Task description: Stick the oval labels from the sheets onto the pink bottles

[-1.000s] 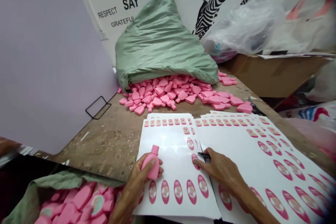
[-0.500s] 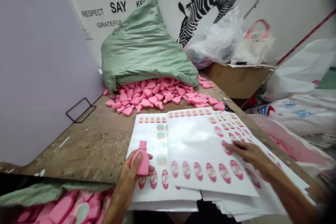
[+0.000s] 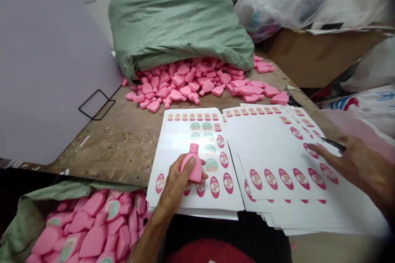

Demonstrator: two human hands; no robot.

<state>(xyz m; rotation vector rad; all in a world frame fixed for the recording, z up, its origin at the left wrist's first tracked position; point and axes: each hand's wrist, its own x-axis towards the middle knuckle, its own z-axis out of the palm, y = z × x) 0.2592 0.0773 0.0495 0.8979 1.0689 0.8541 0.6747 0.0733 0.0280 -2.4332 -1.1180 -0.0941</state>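
My left hand (image 3: 179, 181) is closed around a small pink bottle (image 3: 194, 166), its neck pointing up. It is held over a sticker sheet (image 3: 177, 144) with green half-round labels and pink oval labels. On the right, my right hand (image 3: 361, 164) grips a thin dark pen-like tool (image 3: 335, 145), exact kind unclear. The index finger of that hand reaches out onto a second sticker sheet (image 3: 262, 139), by a pink oval label (image 3: 311, 151) near its right side. More sheets lie stacked beneath this one.
Behind the sheets, a green sack (image 3: 182, 16) spills many pink bottles (image 3: 175, 94) onto the worktable (image 3: 123, 144). Another sack (image 3: 31, 205) at lower left holds bottles, some labelled. A black wire frame (image 3: 97, 104) stands at left. A cardboard box (image 3: 321, 53) and plastic bags are at right.
The view has tilted down. The upper sticker sheet has shifted right, uncovering more of the left sheet. My right hand has moved right with it; my left hand still holds the bottle.
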